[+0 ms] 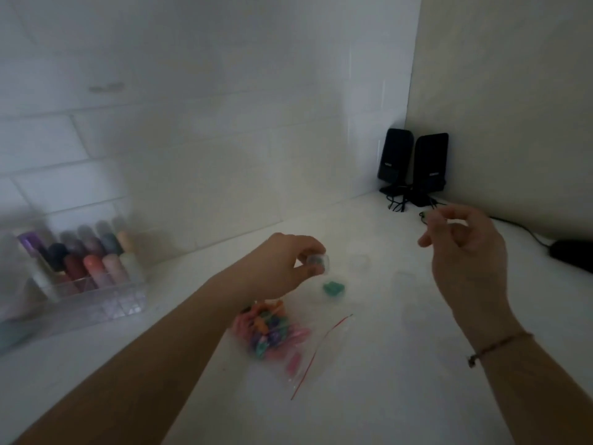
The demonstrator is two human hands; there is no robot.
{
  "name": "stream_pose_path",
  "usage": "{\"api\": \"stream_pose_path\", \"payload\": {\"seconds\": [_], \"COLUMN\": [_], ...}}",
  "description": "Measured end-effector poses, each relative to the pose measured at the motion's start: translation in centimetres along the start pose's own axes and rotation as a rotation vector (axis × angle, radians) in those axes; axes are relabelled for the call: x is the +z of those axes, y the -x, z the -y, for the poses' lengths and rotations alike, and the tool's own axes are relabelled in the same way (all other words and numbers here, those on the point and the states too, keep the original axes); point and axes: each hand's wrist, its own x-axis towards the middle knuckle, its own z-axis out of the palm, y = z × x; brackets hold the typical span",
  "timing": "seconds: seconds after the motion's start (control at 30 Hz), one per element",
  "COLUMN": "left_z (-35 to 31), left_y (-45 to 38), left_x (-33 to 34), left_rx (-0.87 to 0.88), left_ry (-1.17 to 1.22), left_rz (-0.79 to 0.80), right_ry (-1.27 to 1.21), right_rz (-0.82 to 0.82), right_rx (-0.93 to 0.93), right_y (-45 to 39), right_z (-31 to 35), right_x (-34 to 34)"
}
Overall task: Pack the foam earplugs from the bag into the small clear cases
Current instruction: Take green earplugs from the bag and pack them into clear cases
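Left hand (282, 264) pinches a small clear case (316, 263) between thumb and fingertips, just above the counter (369, 396). Something dark greenish shows inside; too blurred to say what. Can't tell which way the case faces or whether it's closed.

Right hand (465, 255) is raised at 2 o'clock from the left hand, well apart. Fingers curled, thumb and forefinger pinched on something small and clear, maybe a lid (454, 221); blur hides what it is.

Green earplugs (333, 288) lie on the counter just below the case, at 5 o'clock from it, bunched; long axis unreadable.

Zip bag (282, 338) lies flat at 6 o'clock from the left hand, partly under the left wrist. Its red seal strip (321, 351) runs diagonally from 1 to 7 o'clock. Mixed pink, orange, purple and green earplugs sit piled at its upper end, pointing every way.

Two faint clear cases (359, 263) sit on the counter between the hands, barely visible.

Around: clear organiser (96, 297) with coloured tubes at 9 o'clock by the tiled wall; two black speakers (414, 165) upright in the corner at 1 o'clock, cables trailing; a dark object (574, 255) at 3 o'clock on the right edge. Thin bracelet (500, 343) on the right wrist.
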Motion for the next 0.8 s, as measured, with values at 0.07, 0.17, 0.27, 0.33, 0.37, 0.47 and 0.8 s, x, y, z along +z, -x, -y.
{"api": "stream_pose_path", "payload": {"seconds": [0.07, 0.17, 0.27, 0.33, 0.37, 0.47, 0.8], "left_z": [0.4, 0.6, 0.8, 0.7, 0.6, 0.1, -0.8], "left_y": [-1.2, -1.7, -1.6, -1.5, -1.5, -1.5, -3.0], "left_x": [0.7, 1.3, 1.0, 0.7, 0.7, 1.2, 3.3], "left_rx": [-0.023, -0.084, -0.119, -0.134, -0.137, -0.167, -0.14], "left_ry": [-0.063, -0.108, -0.123, -0.134, -0.141, -0.147, -0.273], "left_rz": [0.137, 0.194, 0.198, 0.227, 0.251, 0.331, 0.265], "right_ry": [0.01, 0.052, 0.102, 0.11, 0.113, 0.137, 0.537], "right_rz": [-0.045, -0.035, -0.029, -0.031, -0.031, -0.042, 0.23], "right_rx": [0.046, 0.071, 0.048, 0.04, 0.035, 0.03, -0.016], "right_y": [-0.6, -0.8, -0.9, -1.0, -1.1, -1.1, -1.2], "right_z": [-1.0, -1.3, -1.2, -1.3, -1.4, -1.6, -2.6], "right_x": [-0.3, -0.2, -0.2, -0.2, -0.2, -0.3, -1.0]}}
